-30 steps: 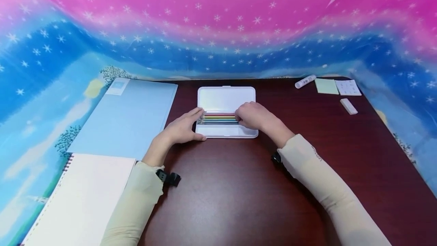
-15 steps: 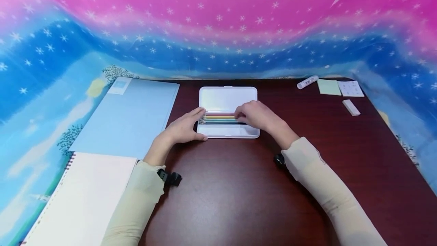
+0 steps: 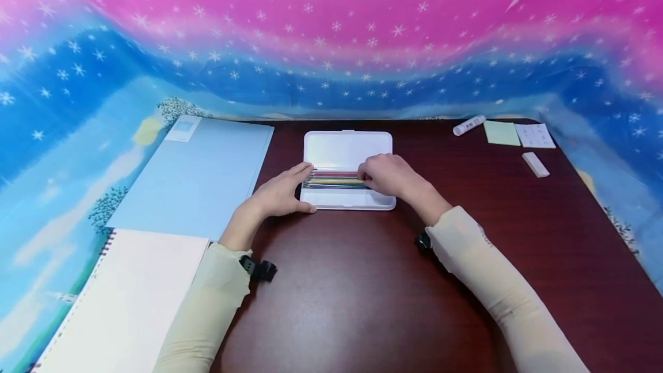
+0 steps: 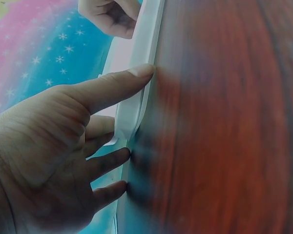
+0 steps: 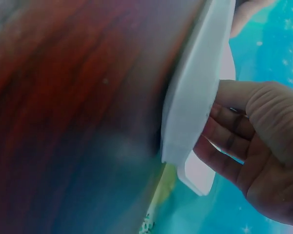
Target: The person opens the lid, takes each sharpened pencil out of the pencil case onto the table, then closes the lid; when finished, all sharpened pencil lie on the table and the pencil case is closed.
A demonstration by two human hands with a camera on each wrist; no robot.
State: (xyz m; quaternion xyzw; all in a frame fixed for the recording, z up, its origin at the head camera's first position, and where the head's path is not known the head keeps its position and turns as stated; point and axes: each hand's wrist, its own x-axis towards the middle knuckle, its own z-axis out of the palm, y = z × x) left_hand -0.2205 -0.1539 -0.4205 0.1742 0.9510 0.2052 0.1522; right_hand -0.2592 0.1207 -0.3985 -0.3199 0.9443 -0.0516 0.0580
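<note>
A white pencil case (image 3: 348,199) lies unfolded on the dark table, its lid (image 3: 348,149) tipped back. Across its tray runs a row of coloured pencils (image 3: 334,180), tips to the left. My left hand (image 3: 277,194) steadies the case's left end. In the left wrist view its thumb (image 4: 122,87) rests along the front edge, with the other fingers (image 4: 110,165) fairly straight beside the end. My right hand (image 3: 389,174) reaches into the tray over the pencils' right ends, fingers bent. In the right wrist view the case wall (image 5: 195,92) hides its fingertips, so any pinch on a pencil cannot be made out.
A light blue folder (image 3: 197,171) and a spiral sketchbook (image 3: 129,286) lie at the left. Towards the back right are a glue stick (image 3: 469,125), green sticky notes (image 3: 501,133), a white printed pad (image 3: 536,136) and an eraser (image 3: 536,164). A patterned cloth (image 3: 331,39) rises behind.
The pencils have shifted slightly in the tray under my right hand. Its thumb showed apart from the fingers half a second ago and is now tucked in. My left hand has stayed put.
</note>
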